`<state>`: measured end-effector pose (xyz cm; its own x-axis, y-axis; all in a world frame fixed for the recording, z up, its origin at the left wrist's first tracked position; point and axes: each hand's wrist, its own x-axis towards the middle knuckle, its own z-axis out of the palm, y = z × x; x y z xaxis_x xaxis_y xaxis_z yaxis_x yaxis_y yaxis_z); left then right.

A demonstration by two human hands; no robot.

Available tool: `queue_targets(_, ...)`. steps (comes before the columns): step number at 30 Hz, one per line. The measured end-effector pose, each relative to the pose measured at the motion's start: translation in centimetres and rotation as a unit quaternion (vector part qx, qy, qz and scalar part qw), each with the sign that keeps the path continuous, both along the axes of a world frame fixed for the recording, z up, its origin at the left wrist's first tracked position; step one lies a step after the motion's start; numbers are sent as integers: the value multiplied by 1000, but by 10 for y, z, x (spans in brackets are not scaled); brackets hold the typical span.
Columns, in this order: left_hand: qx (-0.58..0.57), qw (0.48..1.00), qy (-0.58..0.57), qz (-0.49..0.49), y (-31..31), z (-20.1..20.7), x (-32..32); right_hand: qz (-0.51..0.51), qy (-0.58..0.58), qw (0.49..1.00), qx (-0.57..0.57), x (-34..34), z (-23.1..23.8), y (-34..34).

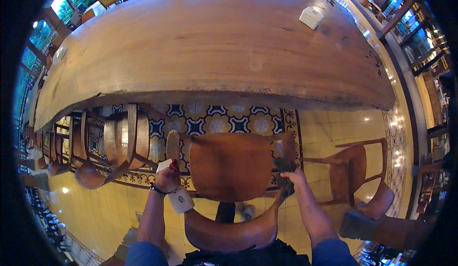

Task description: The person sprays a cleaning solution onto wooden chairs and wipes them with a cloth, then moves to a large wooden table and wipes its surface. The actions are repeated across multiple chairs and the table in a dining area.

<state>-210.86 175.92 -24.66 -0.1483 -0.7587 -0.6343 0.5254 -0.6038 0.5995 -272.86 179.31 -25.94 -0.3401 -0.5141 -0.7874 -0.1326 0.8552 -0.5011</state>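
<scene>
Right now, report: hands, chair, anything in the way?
Left hand gripping white container. Right hand holding dark cloth at armrest. Wooden chair in front, table beyond, other chairs either side.

"How does the chair (230,165) stand?"
"Upright: brown wood, 2 arms, broad smooth seat toward the surface (214,41), curved backrest nearest the viewer."
"And the cloth (285,164)?"
"Dark, bunched, pressed against the chair's right arm."
"Anything by the left arm?"
"A white piece (164,164) with a red patch, and a pale boxy item (181,201) below; whether the 2 join is hidden."
</scene>
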Motion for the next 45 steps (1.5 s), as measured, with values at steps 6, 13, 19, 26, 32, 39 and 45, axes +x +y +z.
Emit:
queue_targets(6,-68,989,-131,-14,-94,-25,15,23,135,989,-55,8,-25,-107)
queue_targets(13,-41,995,-85,40,-100,29,-20,-125,80,965,-218,21,-14,-66)
queue_targets(19,-269,921,-281,-5,-72,154,-107,-357,-316,851,-218,4,91,50)
queue_targets(26,-373,785,-253,-425,-26,275,-300,-426,-423,740,-303,-42,162,209)
queue_targets(32,-415,729,-173,-516,112,252,-547,-347,-197,881,-253,-118,147,367)
queue_targets(39,-414,747,-191,-484,220,135,-783,-196,22,961,-195,-220,145,550)
queue_targets(45,-354,841,-135,-386,240,118,-871,-367,-1,911,-189,-283,156,643)
